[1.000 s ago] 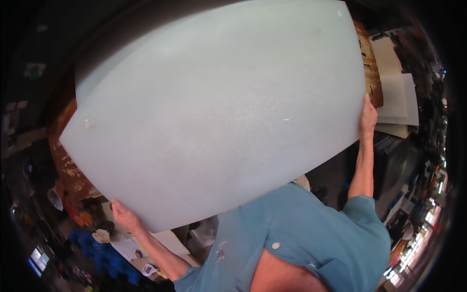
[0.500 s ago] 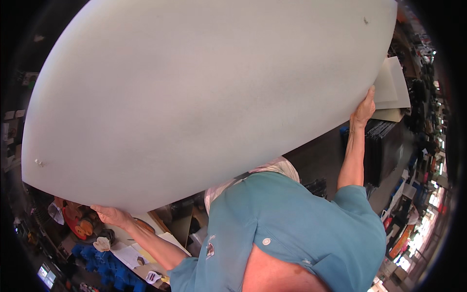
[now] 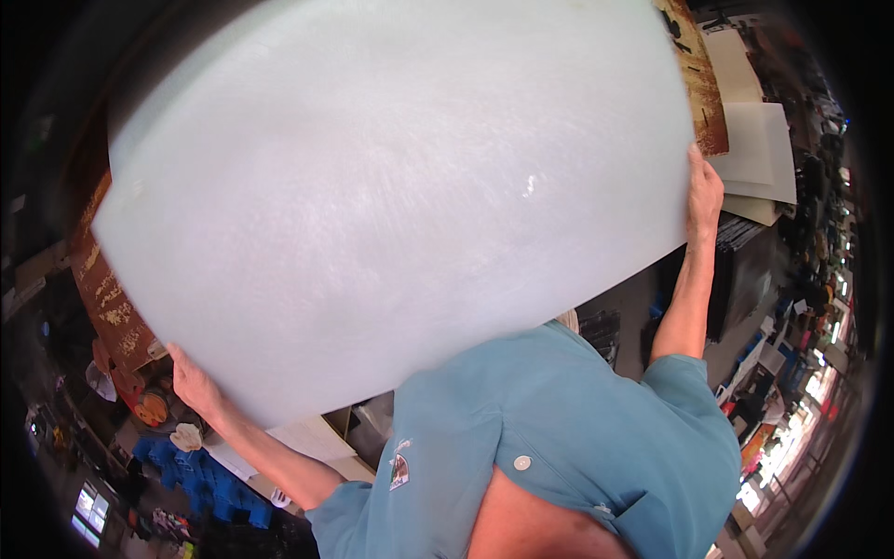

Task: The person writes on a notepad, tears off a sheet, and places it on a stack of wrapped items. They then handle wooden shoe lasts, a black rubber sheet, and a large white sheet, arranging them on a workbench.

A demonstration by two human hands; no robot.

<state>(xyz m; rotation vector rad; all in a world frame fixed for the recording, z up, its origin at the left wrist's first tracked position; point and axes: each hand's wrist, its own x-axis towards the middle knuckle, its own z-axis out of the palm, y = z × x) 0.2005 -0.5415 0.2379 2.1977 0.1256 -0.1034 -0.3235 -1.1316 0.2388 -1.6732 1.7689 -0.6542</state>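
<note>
A large, pale whitish sheet (image 3: 391,224) spans most of the view, held out in front of my chest. My left hand (image 3: 194,384) is closed on its near-left edge, with the fingertips partly hidden. My right hand (image 3: 705,194) grips its right edge, the thumb along the border. Beyond both sides of the sheet shows a rusty brown surface (image 3: 110,298) with worn, yellowish patches. The sheet hides most of that surface.
At the right, beyond my right hand, lie several white sheets (image 3: 759,144). Below them stands a stack of black panels (image 3: 745,275). Blue plastic crates or pallets (image 3: 200,480) sit at the lower left, near a white-topped table (image 3: 312,440).
The sheet has shifted and turned slightly, its left corner moving up and inward. My left hand has risen a little with it. The brown surface has come into view on both sides.
</note>
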